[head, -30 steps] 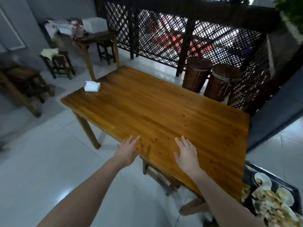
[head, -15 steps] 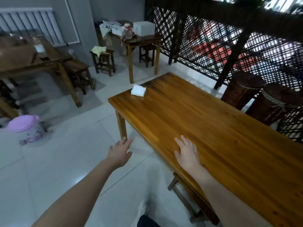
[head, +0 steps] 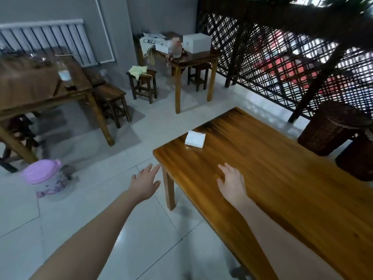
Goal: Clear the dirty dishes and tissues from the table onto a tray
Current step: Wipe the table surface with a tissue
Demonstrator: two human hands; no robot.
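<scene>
The wooden table (head: 272,178) carried one folded white tissue (head: 195,139), lying near its far left corner, well apart from both hands. The right hand (head: 232,183) was spread over the table top near the left end, fingers straight, grasping nothing (contact with the wood could not be confirmed). The left hand (head: 144,183) was held over the floor tiles just beside the table's near corner, fingers extended, released. A lilac-lidded bin (head: 43,176) stood on the floor to the left. Wicker baskets (head: 331,128) stood beyond the table.
</scene>
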